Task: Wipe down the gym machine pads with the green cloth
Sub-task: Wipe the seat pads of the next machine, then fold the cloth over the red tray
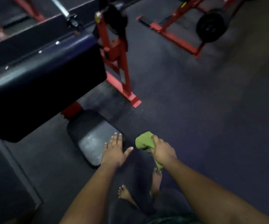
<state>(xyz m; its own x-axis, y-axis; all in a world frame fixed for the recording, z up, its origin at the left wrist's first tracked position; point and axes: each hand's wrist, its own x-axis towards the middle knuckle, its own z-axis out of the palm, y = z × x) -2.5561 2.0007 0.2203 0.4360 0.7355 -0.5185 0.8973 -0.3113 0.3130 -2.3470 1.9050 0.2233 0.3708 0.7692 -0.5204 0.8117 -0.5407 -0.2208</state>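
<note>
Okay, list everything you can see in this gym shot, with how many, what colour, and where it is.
large pad: one, dark navy, upper left, raised above the floor
small pad: one, black with a grey sheen, low, centre, under the left fingers
machine frame: one, red, upright behind the large pad, foot on the floor
second frame: one, red, top right
weight plate: one, black, top right beside the second frame
floor: dark rubber
green cloth: one, bunched, right of the small pad, not touching it
left hand: fingers spread flat at the small pad's edge
right hand: grips the green cloth
bare feet: two, bottom centre on the floor
</note>
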